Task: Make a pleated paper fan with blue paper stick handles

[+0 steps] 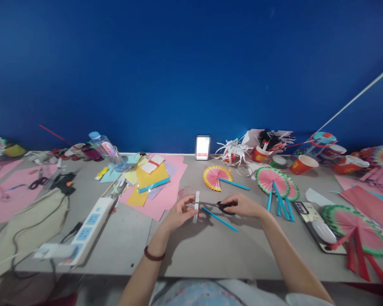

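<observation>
Between its fingers my left hand (185, 211) holds a narrow white strip (197, 202) upright above the table. My right hand (242, 205) is closed round the dark handles of a pair of scissors (222, 207). The blades point left and reach the strip; whether they are cutting it cannot be made out. Under the scissors a blue paper stick (221, 220) lies slantwise on the tabletop. Just beyond my hands rests a pink and yellow paper fan (217, 176) with a blue handle. To its right are pink fans with green edges (272, 180).
A power strip (91, 231) and a water bottle (107, 151) are on the left, near pink paper sheets (175, 168). Orange paper cups (303, 165) line the back right. At right lie a phone (319, 227), a white mouse (324, 231) and another fan (359, 229).
</observation>
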`<state>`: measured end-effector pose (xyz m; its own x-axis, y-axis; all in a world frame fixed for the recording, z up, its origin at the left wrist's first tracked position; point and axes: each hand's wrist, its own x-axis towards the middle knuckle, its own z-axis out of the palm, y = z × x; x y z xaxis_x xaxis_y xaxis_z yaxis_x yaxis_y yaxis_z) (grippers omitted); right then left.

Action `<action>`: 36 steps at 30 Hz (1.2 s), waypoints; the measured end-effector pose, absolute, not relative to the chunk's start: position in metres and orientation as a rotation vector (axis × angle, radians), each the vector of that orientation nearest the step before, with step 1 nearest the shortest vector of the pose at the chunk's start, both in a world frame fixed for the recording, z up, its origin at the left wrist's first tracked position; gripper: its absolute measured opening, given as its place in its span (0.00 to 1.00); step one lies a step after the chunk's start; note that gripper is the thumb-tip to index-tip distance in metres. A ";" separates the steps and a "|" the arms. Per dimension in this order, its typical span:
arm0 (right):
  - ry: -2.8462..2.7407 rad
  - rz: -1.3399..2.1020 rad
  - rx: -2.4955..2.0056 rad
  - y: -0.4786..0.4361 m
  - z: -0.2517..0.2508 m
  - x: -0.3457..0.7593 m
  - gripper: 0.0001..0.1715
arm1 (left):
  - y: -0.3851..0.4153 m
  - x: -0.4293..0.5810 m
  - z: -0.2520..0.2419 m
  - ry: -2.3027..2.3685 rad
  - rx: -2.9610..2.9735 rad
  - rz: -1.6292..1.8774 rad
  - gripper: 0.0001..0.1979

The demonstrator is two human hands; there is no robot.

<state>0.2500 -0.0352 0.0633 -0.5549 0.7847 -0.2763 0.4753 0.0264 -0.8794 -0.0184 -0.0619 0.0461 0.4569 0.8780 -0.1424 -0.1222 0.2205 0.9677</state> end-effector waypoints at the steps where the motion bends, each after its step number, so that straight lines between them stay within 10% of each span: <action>1: -2.023 1.541 -1.291 -0.036 0.064 0.250 0.18 | -0.062 -0.018 0.047 0.839 1.134 0.808 0.26; 36: -1.741 1.338 -1.452 -0.039 0.051 0.262 0.19 | -0.065 -0.018 0.044 0.890 1.273 0.829 0.36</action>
